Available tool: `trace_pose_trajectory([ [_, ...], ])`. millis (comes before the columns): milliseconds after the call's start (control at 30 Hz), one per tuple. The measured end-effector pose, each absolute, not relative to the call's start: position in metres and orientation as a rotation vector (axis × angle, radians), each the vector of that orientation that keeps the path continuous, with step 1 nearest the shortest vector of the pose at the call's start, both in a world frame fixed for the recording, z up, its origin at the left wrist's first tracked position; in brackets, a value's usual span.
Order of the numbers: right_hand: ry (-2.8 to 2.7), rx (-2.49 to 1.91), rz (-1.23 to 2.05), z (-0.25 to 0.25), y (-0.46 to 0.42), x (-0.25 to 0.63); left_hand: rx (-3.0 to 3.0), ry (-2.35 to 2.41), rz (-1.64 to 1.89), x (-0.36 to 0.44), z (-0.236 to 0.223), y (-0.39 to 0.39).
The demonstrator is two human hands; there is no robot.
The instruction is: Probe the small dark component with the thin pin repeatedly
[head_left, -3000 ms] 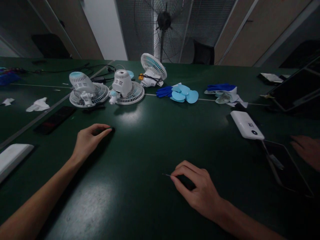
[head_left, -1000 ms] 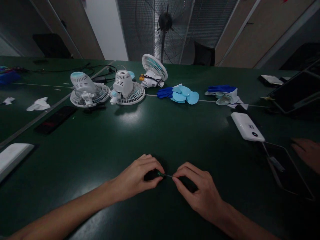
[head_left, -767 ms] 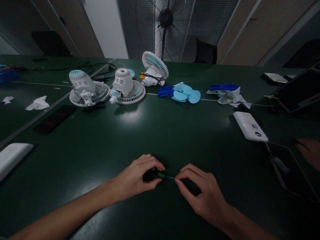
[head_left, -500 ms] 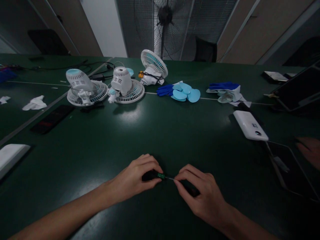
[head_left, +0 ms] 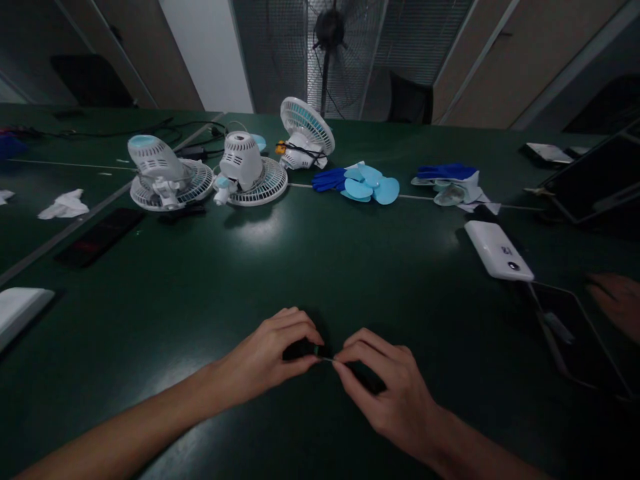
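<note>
Near the table's front, my left hand [head_left: 285, 343] pinches a small green piece [head_left: 317, 349] between thumb and fingers. Most of that piece is hidden by the fingertips, so its kind is unclear. My right hand [head_left: 383, 380] is closed, its thumb and forefinger pinching the end of a thin metal rod [head_left: 327, 359]. The rod reaches across to the left fingertips, close beside the green piece. Whether the two are joined I cannot tell. Both hands stay low over the dark green table [head_left: 310, 267].
White desk fans [head_left: 243, 163] lie along the back, beside light-blue fan blades [head_left: 370, 183] and blue-white gloves [head_left: 447, 180]. A white device [head_left: 499, 250] and a dark tablet-like panel [head_left: 580, 333] lie right, near another person's hand [head_left: 617, 300]. A dark phone-like slab [head_left: 100, 237] lies left.
My right hand has moved left, closer to my left hand. Less of the green piece and the rod shows between the fingertips. The left hand has barely shifted.
</note>
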State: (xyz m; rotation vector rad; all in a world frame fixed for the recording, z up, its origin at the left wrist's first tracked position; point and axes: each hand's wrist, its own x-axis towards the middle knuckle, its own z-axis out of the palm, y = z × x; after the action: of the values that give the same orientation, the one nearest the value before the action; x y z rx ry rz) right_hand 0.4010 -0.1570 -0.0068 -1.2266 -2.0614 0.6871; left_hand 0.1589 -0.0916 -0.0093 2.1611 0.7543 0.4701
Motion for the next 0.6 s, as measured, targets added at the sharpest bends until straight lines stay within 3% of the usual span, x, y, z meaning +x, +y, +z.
trace_pose_trajectory([
  [600, -2.049, -1.238, 0.708, -0.006, -0.159, 0.408, 2.257, 0.749, 0.373, 0.141, -0.001, -0.098],
])
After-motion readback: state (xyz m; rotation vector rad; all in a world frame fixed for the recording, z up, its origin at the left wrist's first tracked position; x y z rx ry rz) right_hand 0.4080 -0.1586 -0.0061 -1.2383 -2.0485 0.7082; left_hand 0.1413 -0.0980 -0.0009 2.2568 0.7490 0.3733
